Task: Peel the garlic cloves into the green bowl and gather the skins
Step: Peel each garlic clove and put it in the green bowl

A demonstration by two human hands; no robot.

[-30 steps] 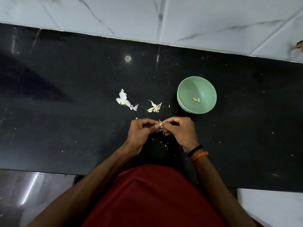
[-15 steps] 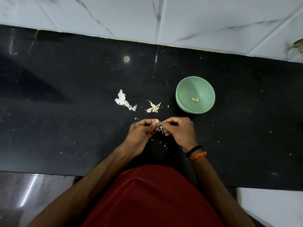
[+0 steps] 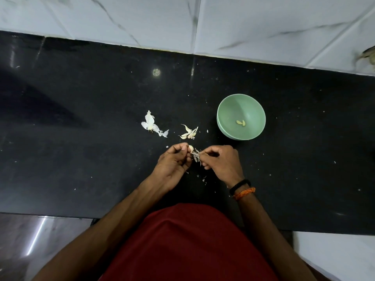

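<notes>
Our left hand (image 3: 174, 159) pinches a garlic clove (image 3: 191, 148), now bared as our right hand (image 3: 222, 161) has pulled its skin (image 3: 196, 155) away; the green bowl (image 3: 241, 117), just beyond our right hand, awaits this third clove.

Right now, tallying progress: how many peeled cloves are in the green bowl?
2, lying side by side at the bottom of the green bowl: one left, one right. None looks hidden.
</notes>
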